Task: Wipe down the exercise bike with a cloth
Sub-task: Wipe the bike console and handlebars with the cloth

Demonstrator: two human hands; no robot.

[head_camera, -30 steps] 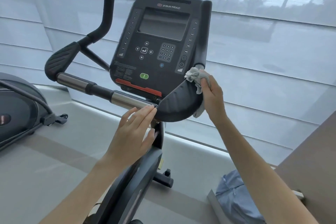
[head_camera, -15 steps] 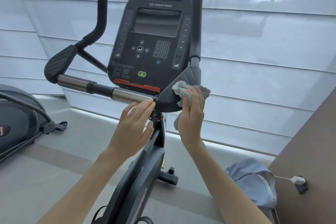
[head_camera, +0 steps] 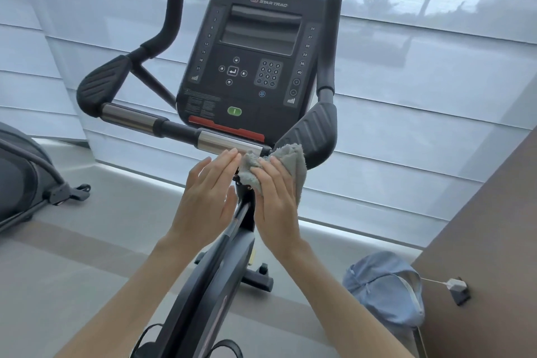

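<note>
The black exercise bike stands in front of me, its console (head_camera: 255, 67) upright above the handlebar (head_camera: 174, 128). A grey cloth (head_camera: 287, 160) is bunched at the handlebar's middle joint, just left of the right ribbed pad (head_camera: 313, 131). My right hand (head_camera: 276, 197) lies over the cloth with fingers nearly straight and presses it against the joint. My left hand (head_camera: 209, 192) is held flat beside it, fingertips touching the chrome bar section (head_camera: 229, 141). The bike's stem (head_camera: 241, 212) is partly hidden between my hands.
Another machine (head_camera: 20, 177) stands at the left edge. A blue bag (head_camera: 386, 288) lies on the floor at lower right, beside a brown wall (head_camera: 494, 227) with a small plug (head_camera: 456, 285). Blinds cover the window behind the bike.
My right hand has slid the cloth down from the top of the right pad to the handlebar's centre joint. The left hand has stayed at the chrome bar.
</note>
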